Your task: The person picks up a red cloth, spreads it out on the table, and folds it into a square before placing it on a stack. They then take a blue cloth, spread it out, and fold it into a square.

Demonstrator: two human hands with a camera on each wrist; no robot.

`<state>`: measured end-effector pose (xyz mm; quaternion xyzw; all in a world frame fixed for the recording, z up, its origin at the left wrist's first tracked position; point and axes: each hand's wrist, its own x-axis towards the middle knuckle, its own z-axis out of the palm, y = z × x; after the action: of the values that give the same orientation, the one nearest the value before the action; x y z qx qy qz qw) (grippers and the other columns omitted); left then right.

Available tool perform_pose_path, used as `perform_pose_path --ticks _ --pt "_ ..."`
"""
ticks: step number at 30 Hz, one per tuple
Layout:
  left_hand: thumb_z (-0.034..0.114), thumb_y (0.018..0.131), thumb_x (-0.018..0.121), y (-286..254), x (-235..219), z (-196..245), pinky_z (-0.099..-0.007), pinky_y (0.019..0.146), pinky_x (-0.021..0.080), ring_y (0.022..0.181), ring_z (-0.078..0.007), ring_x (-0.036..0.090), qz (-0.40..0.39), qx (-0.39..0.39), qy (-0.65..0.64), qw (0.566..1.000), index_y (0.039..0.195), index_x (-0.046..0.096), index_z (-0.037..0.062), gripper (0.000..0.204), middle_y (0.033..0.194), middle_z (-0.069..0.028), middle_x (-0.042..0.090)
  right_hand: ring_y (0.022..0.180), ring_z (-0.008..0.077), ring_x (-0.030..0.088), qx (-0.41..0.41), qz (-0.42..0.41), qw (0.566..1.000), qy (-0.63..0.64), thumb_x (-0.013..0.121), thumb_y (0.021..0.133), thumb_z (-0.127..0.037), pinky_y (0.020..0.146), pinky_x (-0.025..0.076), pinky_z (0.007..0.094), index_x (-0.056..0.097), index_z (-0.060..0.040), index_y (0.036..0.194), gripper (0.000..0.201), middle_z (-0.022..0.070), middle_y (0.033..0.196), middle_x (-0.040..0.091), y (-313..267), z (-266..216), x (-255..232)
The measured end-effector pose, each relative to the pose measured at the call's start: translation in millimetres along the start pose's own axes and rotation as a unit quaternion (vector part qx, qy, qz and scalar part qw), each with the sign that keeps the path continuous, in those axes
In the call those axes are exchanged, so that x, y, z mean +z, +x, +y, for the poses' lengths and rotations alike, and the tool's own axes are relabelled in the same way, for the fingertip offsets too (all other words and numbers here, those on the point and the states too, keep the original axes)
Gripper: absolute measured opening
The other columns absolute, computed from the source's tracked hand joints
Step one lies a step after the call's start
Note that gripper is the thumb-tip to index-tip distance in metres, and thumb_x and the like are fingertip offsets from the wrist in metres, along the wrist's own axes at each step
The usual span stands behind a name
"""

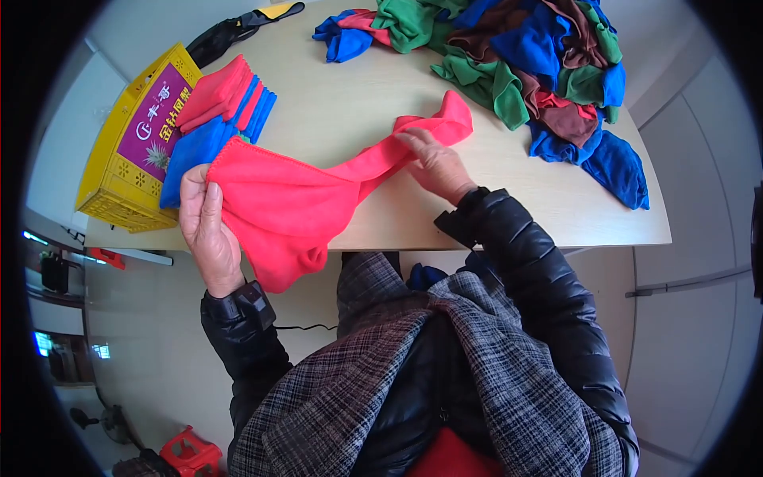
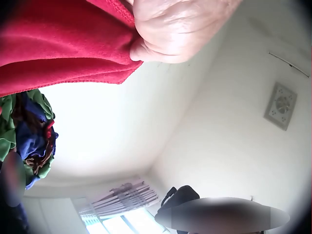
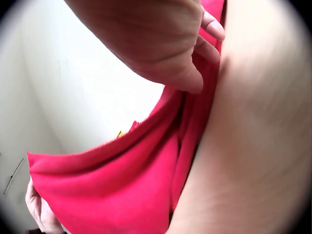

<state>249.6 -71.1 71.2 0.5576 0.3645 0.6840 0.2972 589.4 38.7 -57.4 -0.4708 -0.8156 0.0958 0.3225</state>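
A red cloth (image 1: 290, 195) with a stitched edge hangs at the front of the table. My left hand (image 1: 208, 230) pinches its upper left corner between thumb and fingers. In the left wrist view the left hand (image 2: 183, 29) grips the stitched edge. My right hand (image 1: 437, 167) lies across the narrow, bunched stretch of the same cloth, fingers loosely extended over it. From the right wrist, the right hand (image 3: 165, 48) shows its thumb and fingertips against the red cloth (image 3: 117, 190). The cloth's far end rests crumpled on the tabletop beyond that hand.
Folded red cloths (image 1: 213, 91) and blue cloths (image 1: 199, 151) are stacked beside a yellow crate (image 1: 99, 179) at the left. A heap of blue, green, brown and red cloths (image 1: 540, 48) covers the back right of the table (image 1: 334, 103). A red stool (image 1: 191, 453) stands on the floor.
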Motion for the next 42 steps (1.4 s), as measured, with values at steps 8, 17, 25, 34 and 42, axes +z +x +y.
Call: perform_pose_path --ticks 8,17,25,34,42 --pt "0.009 0.104 0.053 2 2 3 -0.0281 0.103 0.040 0.109 -0.0116 0.055 0.002 -0.004 -0.047 0.999 0.117 0.060 0.0000 0.018 0.114 -0.0044 0.061 0.101 0.0348 0.067 -0.038 0.024 0.999 -0.003 0.067 0.088 -0.013 0.085 0.057 0.0413 0.065 -0.0094 0.120 0.032 0.0124 0.126 0.063 6 -25 22" --pt "0.008 0.101 0.050 28 -18 -14 -0.0277 0.100 0.042 0.108 -0.0126 0.057 -0.020 -0.041 -0.062 0.997 0.115 0.061 -0.0002 0.020 0.112 -0.0058 0.062 0.075 0.0146 0.066 0.143 -0.019 0.951 0.272 0.062 0.098 -0.008 0.070 0.053 0.0287 0.065 0.0020 0.102 0.011 0.0073 0.085 0.069 -43 -35 -58" --pt "0.010 0.099 0.055 53 97 -86 -0.0249 0.089 0.046 0.096 -0.0098 0.058 -0.176 -0.144 0.085 0.970 0.103 0.061 0.0005 0.012 0.099 -0.0016 0.060 0.083 0.0089 0.063 0.263 -0.097 0.912 0.299 0.062 0.100 -0.011 0.074 0.052 0.0262 0.065 0.0030 0.103 0.014 0.0031 0.085 0.066 -181 -30 -89" --pt "0.012 0.101 0.059 83 276 -166 -0.0224 0.079 0.051 0.087 -0.0050 0.062 -0.414 -0.207 -0.088 0.882 0.109 0.061 0.0041 0.011 0.096 0.0005 0.065 0.083 0.0167 0.065 0.274 -0.040 0.886 0.372 0.069 0.096 -0.014 0.074 0.053 0.0320 0.066 -0.0012 0.105 0.016 0.0086 0.089 0.067 -234 -31 -71" --pt "0.007 0.091 0.061 16 418 -255 -0.0342 0.082 0.051 0.091 -0.0242 0.065 -0.527 0.189 0.133 0.818 0.099 0.060 0.0034 0.009 0.097 -0.0091 0.067 0.087 0.0137 0.062 0.282 -0.113 0.896 0.323 0.069 0.098 -0.017 0.078 0.053 0.0313 0.063 -0.0006 0.101 0.018 0.0077 0.091 0.065 -250 -18 -76"
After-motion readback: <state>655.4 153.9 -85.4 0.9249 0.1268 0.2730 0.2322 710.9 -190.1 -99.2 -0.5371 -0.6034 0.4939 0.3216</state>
